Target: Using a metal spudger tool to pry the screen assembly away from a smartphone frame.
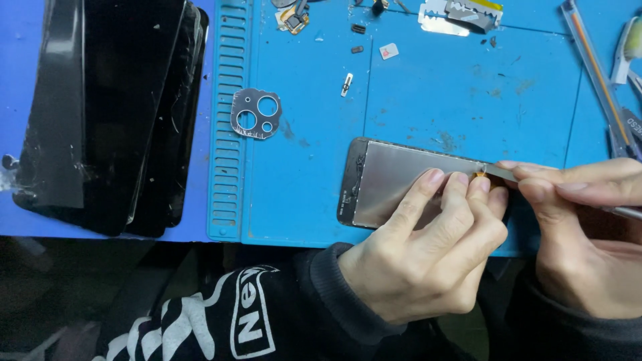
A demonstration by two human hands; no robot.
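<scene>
A phone screen panel [384, 177] lies back-up on the blue work mat [435, 100], its metal shield plate facing me. My left hand [428, 247] presses its fingertips down on the panel's right part. My right hand [588, 234] holds metal tweezers [501, 172], whose tip touches the panel's upper right corner beside a small orange flex piece.
A stack of black phone screens [107, 113] lies at left. A grey camera-lens frame [256, 113] sits on the mat. Small parts [346, 83], a razor blade [461, 15] and tools [602, 80] lie along the top and right edges.
</scene>
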